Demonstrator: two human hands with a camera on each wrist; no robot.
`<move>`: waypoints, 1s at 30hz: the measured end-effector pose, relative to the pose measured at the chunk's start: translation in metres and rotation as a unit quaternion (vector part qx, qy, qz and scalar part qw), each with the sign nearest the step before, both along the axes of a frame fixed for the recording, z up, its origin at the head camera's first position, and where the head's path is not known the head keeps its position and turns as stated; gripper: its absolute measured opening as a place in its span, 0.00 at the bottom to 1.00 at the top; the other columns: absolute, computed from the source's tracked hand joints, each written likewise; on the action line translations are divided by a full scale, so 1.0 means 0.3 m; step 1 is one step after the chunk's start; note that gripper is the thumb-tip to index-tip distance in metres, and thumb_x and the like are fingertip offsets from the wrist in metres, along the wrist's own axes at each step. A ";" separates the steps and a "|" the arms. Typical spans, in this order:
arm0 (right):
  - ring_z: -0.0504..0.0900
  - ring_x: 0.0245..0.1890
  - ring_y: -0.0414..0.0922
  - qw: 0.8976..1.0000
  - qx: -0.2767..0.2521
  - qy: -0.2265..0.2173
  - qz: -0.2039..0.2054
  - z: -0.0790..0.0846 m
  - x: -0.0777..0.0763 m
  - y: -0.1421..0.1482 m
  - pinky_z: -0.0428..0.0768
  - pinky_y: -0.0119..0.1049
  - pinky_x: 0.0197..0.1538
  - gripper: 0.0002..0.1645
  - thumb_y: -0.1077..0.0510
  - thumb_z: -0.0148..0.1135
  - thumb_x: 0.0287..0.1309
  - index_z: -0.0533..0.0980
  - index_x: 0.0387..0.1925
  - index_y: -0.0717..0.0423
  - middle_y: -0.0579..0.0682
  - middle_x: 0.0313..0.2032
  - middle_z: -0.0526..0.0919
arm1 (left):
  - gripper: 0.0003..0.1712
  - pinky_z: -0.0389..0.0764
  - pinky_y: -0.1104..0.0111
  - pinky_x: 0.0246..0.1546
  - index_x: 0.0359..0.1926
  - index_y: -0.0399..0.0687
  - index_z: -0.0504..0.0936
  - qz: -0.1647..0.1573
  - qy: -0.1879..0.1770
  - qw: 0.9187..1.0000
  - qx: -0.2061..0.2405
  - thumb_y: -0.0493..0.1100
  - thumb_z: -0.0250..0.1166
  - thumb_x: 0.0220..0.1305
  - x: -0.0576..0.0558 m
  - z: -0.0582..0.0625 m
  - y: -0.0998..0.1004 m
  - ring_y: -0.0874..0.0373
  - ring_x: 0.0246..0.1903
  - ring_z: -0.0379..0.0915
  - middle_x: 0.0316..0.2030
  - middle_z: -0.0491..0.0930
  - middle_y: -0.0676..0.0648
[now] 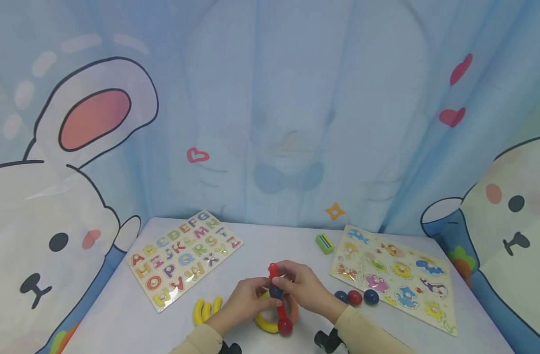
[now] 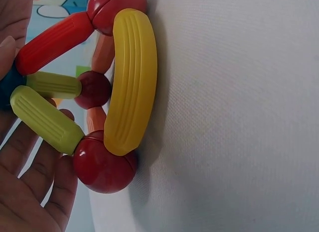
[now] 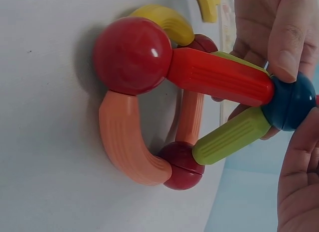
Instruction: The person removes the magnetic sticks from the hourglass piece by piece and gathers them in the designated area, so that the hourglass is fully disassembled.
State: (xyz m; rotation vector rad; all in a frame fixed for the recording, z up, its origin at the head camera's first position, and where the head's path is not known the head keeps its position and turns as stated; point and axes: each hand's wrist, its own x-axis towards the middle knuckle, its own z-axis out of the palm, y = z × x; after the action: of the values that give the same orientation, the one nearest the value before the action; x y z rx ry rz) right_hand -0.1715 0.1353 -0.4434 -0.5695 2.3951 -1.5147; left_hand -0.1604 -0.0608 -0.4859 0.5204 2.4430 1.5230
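Note:
Between both hands stands a magnetic ball-and-rod frame. Its base is a ring of a yellow curved rod (image 2: 132,82) and salmon curved rods (image 3: 122,137), joined by red balls (image 3: 132,55). From these a straight red rod (image 3: 222,76) and two lime rods (image 3: 232,135) lean up to a dark blue ball (image 3: 291,102). My left hand (image 1: 243,301) holds the blue ball with its thumb on it, other fingers behind the lime rods. Above that ball, my right hand (image 1: 308,286) pinches another red rod (image 1: 273,270), mostly hidden in the wrist views.
Yellow curved rods (image 1: 206,311) lie left of the hands. Blue and red balls (image 1: 354,297) line up at right, beside an animal puzzle board (image 1: 362,241). A letter board (image 1: 172,263) lies back left, and a small striped green block (image 1: 325,244) near the back edge.

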 end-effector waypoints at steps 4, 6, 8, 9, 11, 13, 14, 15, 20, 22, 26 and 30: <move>0.82 0.45 0.48 1.000 -0.020 -0.011 0.005 -0.003 0.001 0.001 0.85 0.40 0.45 0.23 0.58 0.62 0.68 0.72 0.62 0.57 0.52 0.48 0.82 | 0.21 0.80 0.62 0.50 0.52 0.57 0.85 -0.003 -0.005 1.000 0.004 0.51 0.75 0.57 0.002 0.001 -0.002 0.61 0.46 0.79 0.43 0.84 0.62; 0.83 0.44 0.49 0.999 -0.032 -0.017 0.008 -0.004 0.000 0.002 0.85 0.42 0.45 0.25 0.58 0.61 0.69 0.69 0.64 0.55 0.52 0.46 0.82 | 0.20 0.80 0.63 0.49 0.52 0.57 0.85 -0.005 -0.006 1.000 0.006 0.51 0.75 0.58 0.002 0.001 -0.002 0.61 0.45 0.79 0.42 0.84 0.62; 0.83 0.43 0.49 0.999 -0.041 -0.019 0.014 -0.004 0.002 0.005 0.85 0.43 0.44 0.26 0.58 0.59 0.70 0.66 0.67 0.51 0.53 0.45 0.82 | 0.20 0.80 0.64 0.48 0.51 0.57 0.85 -0.005 -0.007 1.000 0.006 0.51 0.75 0.58 0.002 0.001 -0.002 0.62 0.44 0.79 0.41 0.84 0.62; 0.83 0.43 0.49 0.999 -0.043 -0.019 0.017 -0.003 0.003 0.010 0.85 0.43 0.45 0.27 0.57 0.59 0.71 0.65 0.68 0.49 0.52 0.45 0.82 | 0.20 0.80 0.65 0.48 0.51 0.57 0.85 -0.006 -0.006 1.000 0.005 0.51 0.75 0.58 0.002 0.001 -0.002 0.62 0.44 0.79 0.42 0.84 0.62; 0.83 0.43 0.50 0.998 -0.049 -0.016 0.021 -0.001 0.007 0.026 0.84 0.43 0.46 0.27 0.56 0.58 0.71 0.64 0.69 0.47 0.53 0.46 0.82 | 0.20 0.80 0.64 0.48 0.51 0.57 0.85 -0.008 -0.003 1.000 0.004 0.51 0.75 0.58 0.001 0.000 -0.002 0.62 0.44 0.78 0.42 0.84 0.62; 0.83 0.44 0.52 0.998 -0.052 -0.014 0.019 0.003 0.014 0.054 0.84 0.41 0.46 0.28 0.55 0.58 0.71 0.65 0.69 0.48 0.54 0.47 0.82 | 0.20 0.80 0.63 0.49 0.52 0.59 0.85 -0.009 -0.001 1.000 0.000 0.52 0.75 0.58 0.001 0.000 -0.001 0.63 0.45 0.78 0.43 0.84 0.63; 0.83 0.44 0.53 0.998 -0.053 -0.017 0.014 0.005 0.017 0.074 0.84 0.40 0.47 0.28 0.55 0.59 0.71 0.65 0.69 0.47 0.54 0.47 0.82 | 0.20 0.80 0.62 0.49 0.52 0.60 0.85 -0.009 -0.001 1.000 -0.001 0.52 0.75 0.58 0.000 0.000 -0.001 0.63 0.45 0.77 0.43 0.83 0.64; 0.83 0.44 0.54 0.998 -0.055 -0.021 0.009 0.008 0.022 0.096 0.84 0.39 0.47 0.29 0.55 0.61 0.70 0.65 0.69 0.48 0.55 0.48 0.81 | 0.20 0.79 0.62 0.49 0.52 0.61 0.85 -0.008 -0.002 1.000 -0.003 0.52 0.74 0.58 0.000 -0.001 0.000 0.62 0.45 0.77 0.43 0.83 0.64; 0.82 0.42 0.52 0.997 -0.031 -0.048 -0.042 0.015 0.059 0.248 0.84 0.37 0.44 0.40 0.57 0.73 0.58 0.65 0.69 0.49 0.58 0.49 0.81 | 0.20 0.80 0.65 0.43 0.51 0.62 0.85 0.003 -0.011 1.000 -0.009 0.52 0.76 0.56 0.001 -0.004 0.002 0.61 0.41 0.75 0.43 0.82 0.64; 0.82 0.41 0.52 0.997 -0.014 -0.054 -0.060 0.008 0.079 0.327 0.84 0.37 0.42 0.42 0.57 0.75 0.54 0.65 0.69 0.49 0.59 0.49 0.80 | 0.21 0.80 0.67 0.41 0.51 0.62 0.85 0.007 -0.010 1.000 -0.013 0.53 0.76 0.55 0.001 -0.005 0.003 0.61 0.40 0.74 0.43 0.82 0.63; 0.81 0.40 0.52 0.993 0.042 -0.055 -0.100 -0.033 0.125 0.493 0.84 0.37 0.41 0.43 0.58 0.75 0.54 0.66 0.69 0.54 0.58 0.46 0.80 | 0.22 0.80 0.69 0.38 0.51 0.61 0.85 0.009 -0.009 1.000 -0.014 0.52 0.76 0.55 0.003 -0.005 0.004 0.61 0.39 0.74 0.43 0.82 0.63; 0.78 0.37 0.49 0.973 0.127 -0.095 -0.166 -0.102 0.165 0.615 0.83 0.36 0.40 0.42 0.63 0.76 0.50 0.69 0.67 0.56 0.53 0.42 0.79 | 0.22 0.79 0.69 0.37 0.52 0.60 0.85 0.011 -0.019 1.000 -0.011 0.51 0.76 0.55 0.006 0.000 0.002 0.61 0.39 0.74 0.43 0.82 0.62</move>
State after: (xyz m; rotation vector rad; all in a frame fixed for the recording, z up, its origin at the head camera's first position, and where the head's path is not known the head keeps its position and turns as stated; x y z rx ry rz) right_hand -0.1221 0.3196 -0.4739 0.0333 2.5641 -1.2753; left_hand -0.1586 -0.0600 -0.4859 0.4573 2.4411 1.4997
